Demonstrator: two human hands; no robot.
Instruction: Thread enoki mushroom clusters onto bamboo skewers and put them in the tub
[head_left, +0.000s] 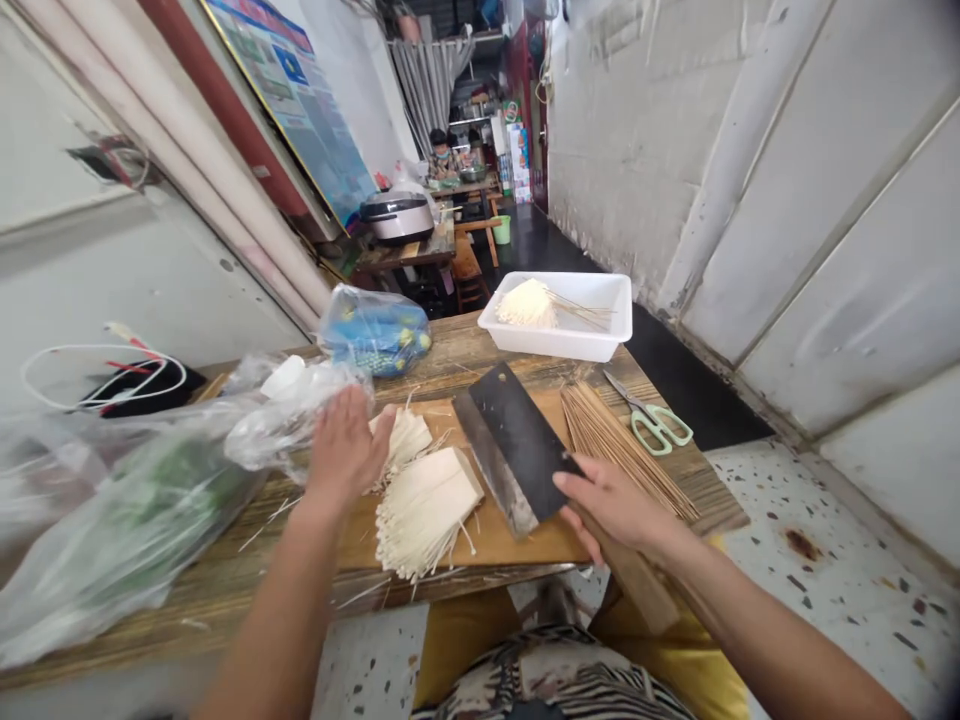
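My right hand point(607, 505) grips a cleaver point(517, 445) near the joint of its wooden handle and dark blade. The blade is over the right part of the wooden cutting board point(525, 550). Just left of it lies a cut bunch of enoki mushrooms point(427, 505), tops toward me. A smaller clump of enoki point(405, 437) sits behind that bunch. My left hand point(345, 440) is beside the smaller clump, fingers stretched out and thumb apart. It is close to a clear plastic bag point(270, 425); whether it touches the bag I cannot tell.
Bamboo skewers point(622, 450) and green-handled scissors point(652, 420) lie at the right. A white tub point(555, 345) with skewered enoki stands at the back. Bagged greens point(165, 500) and a blue bag point(375, 335) occupy the left. People sit at a far table.
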